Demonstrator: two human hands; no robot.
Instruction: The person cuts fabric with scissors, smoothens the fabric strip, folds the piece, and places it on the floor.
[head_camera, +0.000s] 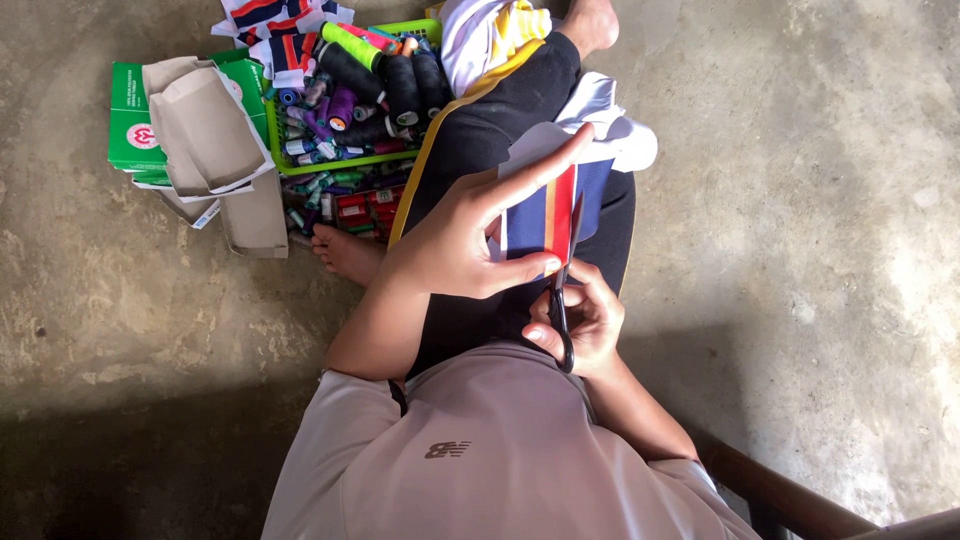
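Note:
My left hand holds a piece of striped fabric, navy with red, yellow and white stripes, over my lap. Its index finger stretches along the white top edge of the cloth. My right hand grips black-handled scissors just below the fabric. The blades point up into the red stripe. More white cloth lies on my black trousers behind the piece.
A green tray with several thread spools stands on the concrete floor at the upper left. Beside it lie green and brown cardboard boxes. Folded striped fabric pieces rest at the top. A dark wooden rail runs at the bottom right.

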